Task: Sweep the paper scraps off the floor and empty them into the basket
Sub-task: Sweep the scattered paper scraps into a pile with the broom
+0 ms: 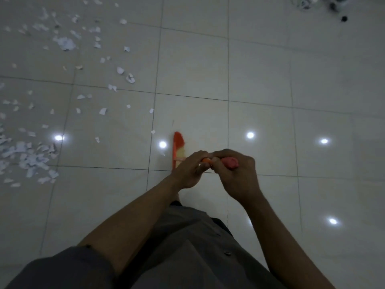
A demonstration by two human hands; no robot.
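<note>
I hold an orange broom in front of me, its head down on the floor near the middle of the view. My left hand grips the handle lower down. My right hand grips the pinkish handle end just to the right of it. White paper scraps lie scattered across the tiles at the upper left, and a denser pile of scraps sits at the left edge. One small scrap lies just left of the broom head. The basket is not clearly visible.
Glossy white floor tiles with dark grout lines reflect several ceiling lights. Dark blurred objects sit at the top right corner. My grey shirt fills the bottom of the view.
</note>
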